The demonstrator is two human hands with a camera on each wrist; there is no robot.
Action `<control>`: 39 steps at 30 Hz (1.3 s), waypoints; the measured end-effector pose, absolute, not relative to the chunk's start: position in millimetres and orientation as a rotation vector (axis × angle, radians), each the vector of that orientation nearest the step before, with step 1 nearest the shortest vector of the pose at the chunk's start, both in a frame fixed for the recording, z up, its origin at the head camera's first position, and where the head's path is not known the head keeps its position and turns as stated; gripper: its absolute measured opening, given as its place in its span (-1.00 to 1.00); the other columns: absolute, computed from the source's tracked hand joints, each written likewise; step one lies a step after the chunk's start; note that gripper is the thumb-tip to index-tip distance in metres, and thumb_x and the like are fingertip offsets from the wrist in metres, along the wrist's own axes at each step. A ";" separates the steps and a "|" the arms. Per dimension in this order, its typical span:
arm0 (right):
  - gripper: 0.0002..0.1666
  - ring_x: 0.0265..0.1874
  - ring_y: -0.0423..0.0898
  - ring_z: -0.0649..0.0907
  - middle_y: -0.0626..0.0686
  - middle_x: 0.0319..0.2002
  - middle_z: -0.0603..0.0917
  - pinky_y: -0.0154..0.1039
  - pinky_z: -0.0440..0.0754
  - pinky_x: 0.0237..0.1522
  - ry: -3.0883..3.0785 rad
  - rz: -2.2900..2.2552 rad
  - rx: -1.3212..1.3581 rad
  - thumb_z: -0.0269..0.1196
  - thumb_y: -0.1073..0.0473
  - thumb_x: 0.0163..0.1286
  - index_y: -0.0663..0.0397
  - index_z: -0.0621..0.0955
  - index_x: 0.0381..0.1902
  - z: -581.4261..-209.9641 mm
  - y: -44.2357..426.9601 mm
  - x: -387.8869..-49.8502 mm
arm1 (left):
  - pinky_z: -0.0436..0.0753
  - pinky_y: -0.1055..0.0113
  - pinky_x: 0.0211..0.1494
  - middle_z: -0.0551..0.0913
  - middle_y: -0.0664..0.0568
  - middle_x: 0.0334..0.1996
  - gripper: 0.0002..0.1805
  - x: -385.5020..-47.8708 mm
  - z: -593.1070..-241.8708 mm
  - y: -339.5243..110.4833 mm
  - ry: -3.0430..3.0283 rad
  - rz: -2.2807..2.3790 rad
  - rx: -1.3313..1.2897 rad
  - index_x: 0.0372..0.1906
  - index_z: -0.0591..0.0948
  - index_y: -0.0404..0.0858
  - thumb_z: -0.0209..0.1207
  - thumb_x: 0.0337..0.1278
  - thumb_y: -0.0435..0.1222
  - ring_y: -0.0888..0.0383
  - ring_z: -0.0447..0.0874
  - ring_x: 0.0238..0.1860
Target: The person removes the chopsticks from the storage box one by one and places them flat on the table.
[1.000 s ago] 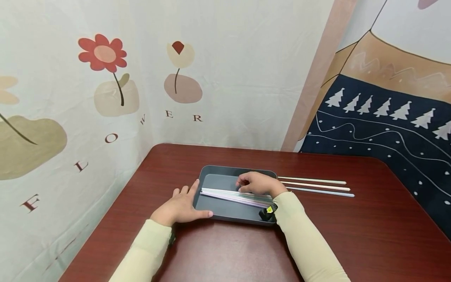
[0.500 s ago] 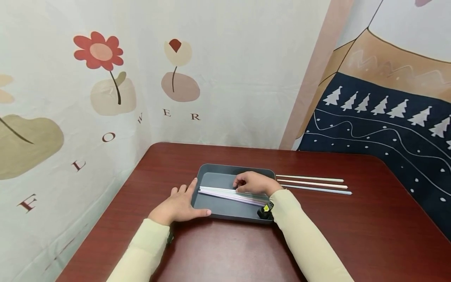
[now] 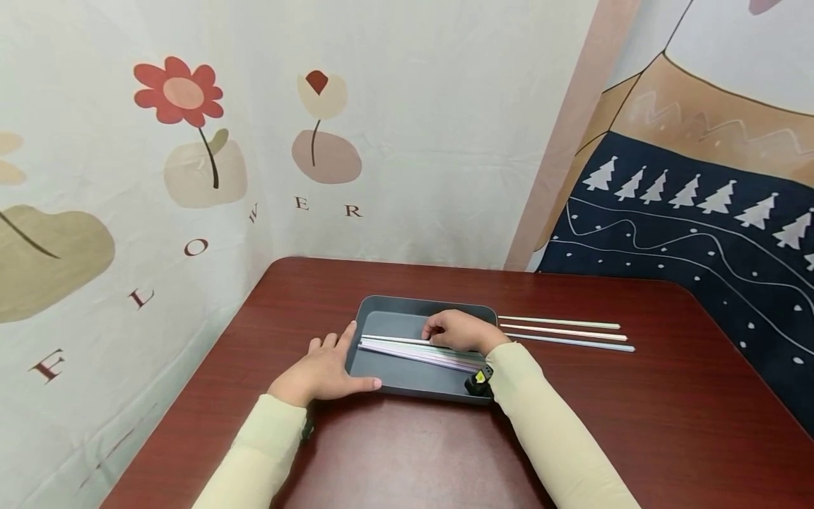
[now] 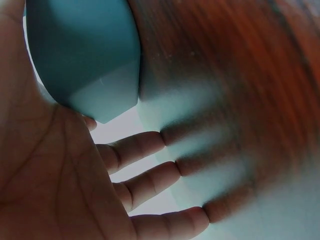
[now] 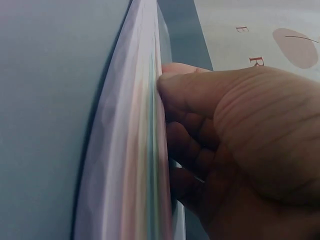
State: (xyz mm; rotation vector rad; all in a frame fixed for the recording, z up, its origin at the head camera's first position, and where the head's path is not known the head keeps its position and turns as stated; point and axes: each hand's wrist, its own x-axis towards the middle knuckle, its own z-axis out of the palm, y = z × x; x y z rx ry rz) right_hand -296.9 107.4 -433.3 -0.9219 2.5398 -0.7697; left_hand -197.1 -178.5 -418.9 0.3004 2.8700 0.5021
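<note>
The grey tray (image 3: 396, 323) holds a bundle of thin pastel strips (image 3: 410, 352), lying lengthwise. My left hand (image 3: 321, 371) is spread at the tray's left end, its thumb on the front rim; in the left wrist view the hand (image 4: 65, 175) has its fingers extended on the table beside the tray (image 4: 85, 55). Inside the tray, my right hand (image 3: 463, 331) pinches a pale strip at the bundle's far side. Up close in the right wrist view, thumb and forefinger of the hand (image 5: 245, 130) meet at the edge of the strips (image 5: 132, 155), other fingers curled.
Three separate strips, greenish (image 3: 566, 322), pinkish (image 3: 572, 331) and bluish (image 3: 575, 343), lie on the red-brown table (image 3: 642, 403) right of the tray. A printed curtain (image 3: 432, 141) hangs behind the table. A black wrist camera (image 3: 477, 382) sits over the tray's right front corner.
The far strip at my right fingers now stands slightly apart from the bundle's left end. My left hand keeps its place on the tray; the whole view has shifted a little.
</note>
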 end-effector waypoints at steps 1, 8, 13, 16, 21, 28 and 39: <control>-0.79 -0.39 -0.20 0.52 -0.17 -0.35 0.61 -0.23 0.49 -0.24 2.544 -0.764 -0.918 0.18 0.27 0.48 -0.18 0.66 -0.26 -433.1 107.2 -296.6 | 0.50 -0.08 0.06 0.31 -0.30 0.29 0.47 -197.1 -419.1 -178.5 2.870 0.501 0.299 0.60 -0.08 -0.24 0.25 -0.32 0.52 -0.21 0.25 0.12; -0.83 -0.41 -0.19 0.51 -0.14 -0.38 0.60 -0.23 0.49 -0.27 2.531 -0.785 -0.906 0.22 0.26 0.45 -0.16 0.66 -0.26 -433.1 107.1 -296.0 | 0.49 -0.09 0.07 0.31 -0.30 0.29 0.47 -196.5 -419.7 -178.2 2.866 0.505 0.295 0.60 -0.07 -0.24 0.25 -0.32 0.52 -0.21 0.25 0.12; -0.83 -0.42 -0.19 0.51 -0.12 -0.41 0.59 -0.24 0.49 -0.28 2.518 -0.795 -0.895 0.23 0.28 0.43 -0.15 0.66 -0.26 -433.1 107.2 -294.8 | 0.49 -0.08 0.06 0.32 -0.30 0.28 0.46 -196.4 -420.3 -177.7 2.865 0.506 0.295 0.60 -0.07 -0.24 0.26 -0.31 0.52 -0.20 0.25 0.11; -0.83 -0.44 -0.20 0.50 -0.12 -0.42 0.59 -0.25 0.48 -0.29 2.523 -0.779 -0.907 0.22 0.29 0.44 -0.14 0.66 -0.25 -432.8 107.1 -294.1 | 0.50 -0.08 0.06 0.32 -0.30 0.28 0.46 -196.0 -420.3 -177.4 2.866 0.504 0.294 0.60 -0.07 -0.23 0.26 -0.32 0.52 -0.20 0.25 0.11; -0.82 -0.45 -0.19 0.49 -0.11 -0.43 0.58 -0.25 0.47 -0.31 2.528 -0.764 -0.954 0.20 0.31 0.45 -0.10 0.66 -0.26 -432.1 107.1 -293.3 | 0.49 -0.09 0.06 0.32 -0.30 0.29 0.46 -195.8 -419.8 -177.2 2.865 0.506 0.298 0.60 -0.07 -0.24 0.26 -0.31 0.51 -0.21 0.25 0.11; -0.80 -0.45 -0.22 0.49 -0.14 -0.42 0.58 -0.26 0.48 -0.30 2.562 -0.721 -0.961 0.18 0.27 0.48 -0.17 0.64 -0.29 -433.9 108.3 -293.6 | 0.50 -0.11 0.07 0.31 -0.30 0.31 0.46 -196.2 -421.4 -176.5 2.862 0.505 0.283 0.60 -0.07 -0.22 0.25 -0.32 0.53 -0.23 0.23 0.16; -0.78 -0.41 -0.20 0.51 -0.17 -0.35 0.59 -0.23 0.50 -0.28 2.619 -0.701 -1.001 0.14 0.29 0.50 -0.15 0.65 -0.26 -423.6 111.1 -292.4 | 0.53 -0.07 0.02 0.30 -0.28 0.30 0.46 -199.7 -420.3 -176.8 2.858 0.503 0.280 0.61 -0.08 -0.20 0.25 -0.32 0.53 -0.20 0.22 0.14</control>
